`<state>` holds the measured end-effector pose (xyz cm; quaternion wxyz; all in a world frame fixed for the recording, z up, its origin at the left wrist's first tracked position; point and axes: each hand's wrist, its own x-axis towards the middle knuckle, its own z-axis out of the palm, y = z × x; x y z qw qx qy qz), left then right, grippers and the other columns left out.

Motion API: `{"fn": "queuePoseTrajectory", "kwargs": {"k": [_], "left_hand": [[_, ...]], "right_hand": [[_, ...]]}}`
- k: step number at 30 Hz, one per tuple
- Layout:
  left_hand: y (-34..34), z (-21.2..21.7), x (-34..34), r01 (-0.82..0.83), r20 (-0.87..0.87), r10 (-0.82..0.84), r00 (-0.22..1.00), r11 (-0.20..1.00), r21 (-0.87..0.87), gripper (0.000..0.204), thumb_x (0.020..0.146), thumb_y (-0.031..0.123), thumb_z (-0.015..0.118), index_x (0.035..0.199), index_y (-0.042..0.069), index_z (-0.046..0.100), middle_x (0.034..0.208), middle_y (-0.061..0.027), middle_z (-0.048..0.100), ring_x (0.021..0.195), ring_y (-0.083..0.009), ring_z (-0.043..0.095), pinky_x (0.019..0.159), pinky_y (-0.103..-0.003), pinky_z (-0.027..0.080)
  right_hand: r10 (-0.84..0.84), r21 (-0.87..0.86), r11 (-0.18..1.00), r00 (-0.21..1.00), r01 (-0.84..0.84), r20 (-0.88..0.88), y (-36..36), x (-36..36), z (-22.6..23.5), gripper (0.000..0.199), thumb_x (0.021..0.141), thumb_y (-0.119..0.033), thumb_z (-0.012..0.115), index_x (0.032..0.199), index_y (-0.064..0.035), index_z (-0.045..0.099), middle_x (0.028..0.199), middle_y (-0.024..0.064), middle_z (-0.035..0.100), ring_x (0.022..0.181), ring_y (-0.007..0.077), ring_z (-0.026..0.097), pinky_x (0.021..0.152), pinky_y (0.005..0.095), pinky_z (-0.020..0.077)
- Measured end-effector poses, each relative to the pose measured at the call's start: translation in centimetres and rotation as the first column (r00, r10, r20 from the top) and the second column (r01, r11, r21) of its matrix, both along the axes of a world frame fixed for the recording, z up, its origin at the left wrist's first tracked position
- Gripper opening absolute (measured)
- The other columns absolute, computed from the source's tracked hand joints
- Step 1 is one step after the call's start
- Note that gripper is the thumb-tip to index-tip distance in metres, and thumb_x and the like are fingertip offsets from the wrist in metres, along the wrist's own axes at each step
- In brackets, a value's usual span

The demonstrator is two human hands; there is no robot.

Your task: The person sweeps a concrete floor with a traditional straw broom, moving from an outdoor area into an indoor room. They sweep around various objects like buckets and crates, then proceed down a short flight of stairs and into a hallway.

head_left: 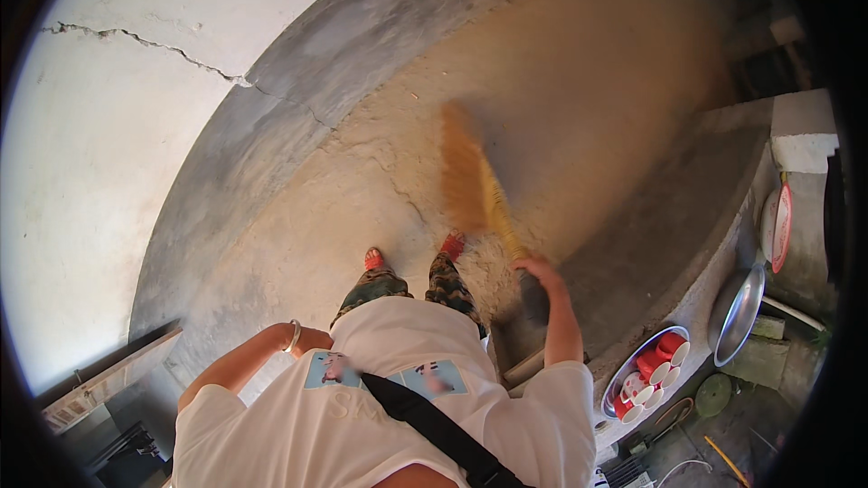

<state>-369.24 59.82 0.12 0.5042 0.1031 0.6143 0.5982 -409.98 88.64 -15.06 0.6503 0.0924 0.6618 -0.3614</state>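
A broom [463, 172] with a wide brown brush and a yellow bound neck reaches out over the floor in front of me. My right hand [537, 269] is wrapped round it just below the yellow neck. The brush is slightly smeared by motion, and I cannot tell whether it touches the ground. My left hand [314, 340], with a silvery bangle on the wrist, rests against my waist at the edge of my white shirt. Its fingers are hidden. My feet in red sandals stand on the dusty floor [298, 244], a little nearer than the brush.
A cracked white wall [136, 126] with a grey lower band curves along the left. On the right runs a concrete ledge [723, 244]. Beside it are a metal basin [740, 314], a red-rimmed basin [776, 228], and a tray of several red-and-white cups [646, 384].
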Motion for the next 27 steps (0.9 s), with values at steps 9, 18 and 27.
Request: {"fn": "queuePoseTrajectory", "kwargs": {"k": [9, 18, 27], "left_hand": [[-0.3, 2.8, -5.6, 0.194, 0.002, -0.196, 0.981, 0.972, -0.134, 0.031, 0.058, 0.024, 0.063, 0.07, -0.004, 0.057, 0.07, -0.0244, 0.056, 0.063, -0.0339, 0.056, 0.055, -0.039, 0.043], [-3.3, -1.1, -12.7, 0.181, -0.164, -0.214, 0.963, 0.964, -0.194, 0.034, 0.057, 0.026, 0.063, 0.073, -0.004, 0.057, 0.072, -0.0233, 0.057, 0.067, -0.0358, 0.055, 0.057, -0.04, 0.043], [-9.1, -3.6, -19.3, 0.11, -0.202, -0.145, 0.969, 0.979, -0.173, 0.028, 0.062, 0.021, 0.06, 0.072, -0.005, 0.056, 0.07, -0.0243, 0.056, 0.065, -0.036, 0.055, 0.056, -0.04, 0.042]], "right_hand": [[-0.179, -0.04, 0.983, 0.869, 0.18, -0.461, -6.5, -3.8, -3.5, 0.036, 0.062, -0.013, 0.064, 0.094, 0.0006, 0.052, 0.074, 0.0106, 0.058, 0.063, 0.0207, 0.057, 0.056, 0.0316, 0.0452], [-0.001, -0.251, 0.958, 0.876, 0.14, 0.482, -15.7, 0.2, 1.7, 0.02, 0.073, -0.016, 0.059, 0.082, -0.0008, 0.05, 0.063, 0.0088, 0.054, 0.05, 0.0181, 0.054, 0.043, 0.0317, 0.0478], [0.008, -0.192, 0.977, 0.878, 0.096, 0.479, -20.6, -9.9, 1.8, 0.022, 0.074, -0.019, 0.058, 0.085, -0.0029, 0.047, 0.066, 0.0077, 0.054, 0.051, 0.016, 0.053, 0.048, 0.0281, 0.0478]]}}
